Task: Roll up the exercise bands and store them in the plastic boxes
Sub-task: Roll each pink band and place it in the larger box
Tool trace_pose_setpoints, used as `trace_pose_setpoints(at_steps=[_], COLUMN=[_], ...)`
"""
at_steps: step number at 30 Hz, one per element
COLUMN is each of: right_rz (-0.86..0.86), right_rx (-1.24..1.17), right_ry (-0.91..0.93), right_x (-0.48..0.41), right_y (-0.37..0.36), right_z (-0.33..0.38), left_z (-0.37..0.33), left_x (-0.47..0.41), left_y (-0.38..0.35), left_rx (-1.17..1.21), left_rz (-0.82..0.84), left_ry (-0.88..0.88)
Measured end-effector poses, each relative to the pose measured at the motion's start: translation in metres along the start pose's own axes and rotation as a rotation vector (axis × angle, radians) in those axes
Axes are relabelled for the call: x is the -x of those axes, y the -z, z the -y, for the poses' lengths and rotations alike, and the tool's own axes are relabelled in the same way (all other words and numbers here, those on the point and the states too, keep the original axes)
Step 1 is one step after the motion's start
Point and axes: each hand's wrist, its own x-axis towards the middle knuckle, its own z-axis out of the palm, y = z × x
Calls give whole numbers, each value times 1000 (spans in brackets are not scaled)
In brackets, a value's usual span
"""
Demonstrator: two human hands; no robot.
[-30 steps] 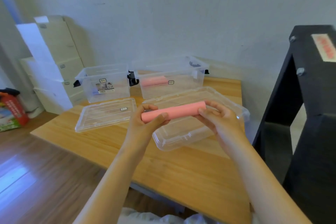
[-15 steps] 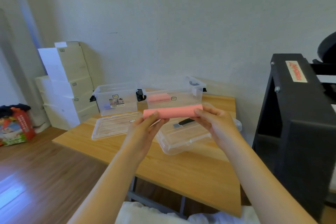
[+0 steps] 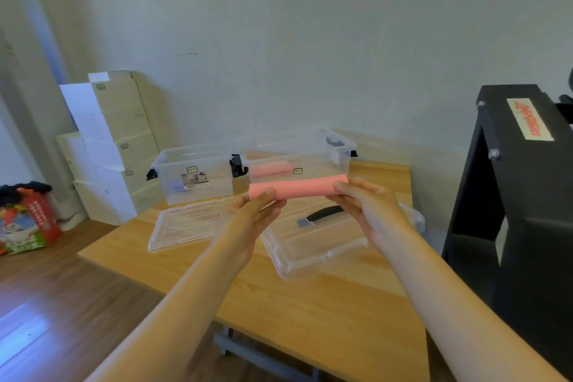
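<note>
Change: the roll (image 3: pixel 297 189) has moved from above the near lid (image 3: pixel 313 245) toward 12 o'clock. It is now level with the front wall of the right box (image 3: pixel 322 161). The hold is unchanged.
Meaning: rolling appears finished and transfer is in progress. The roll is not yet inside a box.
Left hand (image 3: pixel 248 220): thumb and fingers pinch the roll's left end.
Right hand (image 3: pixel 369 214): fingers curl round the roll's right end.
Roll position: in the air, horizontal, between the hands, above the table (image 3: pixel 310 313).
Roll material: pink, matte, soft-looking band wound into an even cylinder. It would probably unwind if released loosely.
Boxes: clear rigid plastic, rectangular, open-topped, with black latches. The right box holds a stored roll (image 3: pixel 271 168). The left box (image 3: pixel 173 161), at 10 o'clock, shows no band.
Lids: clear, ribbed, lying flat. The near lid carries a dark handle (image 3: pixel 322 214).
Table: smooth wood-grain top.
</note>
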Motion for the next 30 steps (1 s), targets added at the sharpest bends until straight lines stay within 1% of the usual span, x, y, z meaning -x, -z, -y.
trace_pose_setpoints(at_steps=[2,4,8,12,15,18,20,23,24,27,28,30], right_rz=[-22,-42,-65,-51,-34,-18,-31,-47,-51,-104,-139,-188], right_rx=[-12,0,18,-3,-7,43,84,99,95,39,14,-6], right_ry=[-16,-24,-21,43,27,-12,-47,-139,-177,-323,-381,-470], right_x=[-30,-64,-143,-224,-266,-292,-306,-323,-328,-341,-346,-356], right_y=[3,2,-11,-26,-36,-42,-46,-53,-55,-61,-63,-67], right_z=[-5,-9,-14,-15,-17,-14,-7,0,1,2,2,0], left_z=[6,9,3,1,-4,-18,-26,-34,-38,-51,-55,-62], left_x=[-30,-67,-150,-222,-255,-279,-289,-304,-309,-326,-331,-338], left_y=[-3,-6,-14,-15,-12,-5,0,2,3,5,5,8], left_rx=[-116,-179,-171,-184,-169,-105,-140,-291,-382,-810,-891,-972], left_rz=[-40,-74,-74,-79,-86,-43,-22,-32,-50,-71,-59,-46], left_ry=[-31,-61,-116,-155,-98,52,134,132,100,-23,-34,-16])
